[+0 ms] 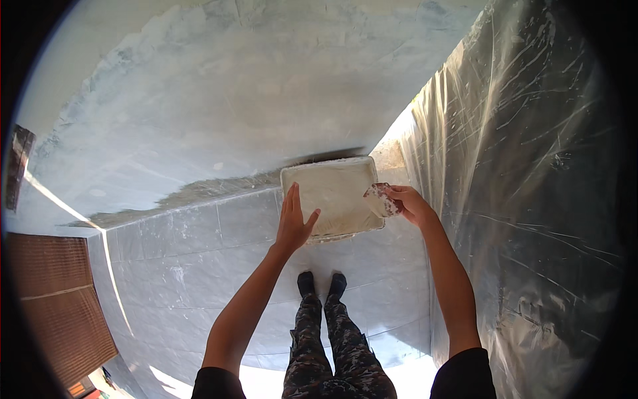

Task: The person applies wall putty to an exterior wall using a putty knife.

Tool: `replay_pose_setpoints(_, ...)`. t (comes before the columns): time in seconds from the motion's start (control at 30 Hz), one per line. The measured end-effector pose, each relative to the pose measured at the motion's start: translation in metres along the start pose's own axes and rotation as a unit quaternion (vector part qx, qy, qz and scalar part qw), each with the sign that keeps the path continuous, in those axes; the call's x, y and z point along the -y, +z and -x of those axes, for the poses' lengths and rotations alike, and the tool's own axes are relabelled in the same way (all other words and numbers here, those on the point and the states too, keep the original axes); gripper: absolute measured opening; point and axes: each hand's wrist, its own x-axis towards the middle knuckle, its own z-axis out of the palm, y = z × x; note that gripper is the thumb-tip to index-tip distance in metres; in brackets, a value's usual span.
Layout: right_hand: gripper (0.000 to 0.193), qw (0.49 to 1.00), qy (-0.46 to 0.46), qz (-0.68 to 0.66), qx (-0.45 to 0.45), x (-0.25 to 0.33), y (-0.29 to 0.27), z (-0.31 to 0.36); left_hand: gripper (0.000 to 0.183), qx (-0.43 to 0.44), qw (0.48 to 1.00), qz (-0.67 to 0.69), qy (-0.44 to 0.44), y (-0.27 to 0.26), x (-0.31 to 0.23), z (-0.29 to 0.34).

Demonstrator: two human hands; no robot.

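A rectangular tub [374,174] with whitish rim holds a smooth, cream-coloured paste [335,196] resembling plaster. My left hand [295,223] is over its near left part, fingers stretched and thumb apart; whether the palm touches the rim cannot be made out. At the tub's right edge, my right hand [412,206] pinches a small flat reddish-brown scraper-like piece [380,199], smeared with white paste. The piece overlaps the right rim in this view, tilted toward the paste. Whether it touches the paste is unclear.
Ahead rises a grey-white coated wall [232,86] with a rough, darker strip [199,193] along its foot. Crinkled clear plastic sheeting [512,166] hangs on the right. A brown ribbed mat or blind [56,299] lies left. My feet [322,284] are on pale tiles [193,266].
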Motion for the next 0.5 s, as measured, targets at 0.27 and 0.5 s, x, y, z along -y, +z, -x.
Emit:
replay_pose_setpoints(0.27, 0.036, 0.962, -0.22, -0.162, 0.017, 0.15, 0.058, 0.126, 0.081, -0.089, 0.982, 0.032, 0.163, -0.128, -0.151, -0.098)
replay_pose_setpoints(0.5, 0.032, 0.917, -0.357, -0.175, -0.012, 0.269, 0.087, 0.221, 0.077, -0.172, 0.935, 0.024, 0.308, -0.244, -0.265, -0.142)
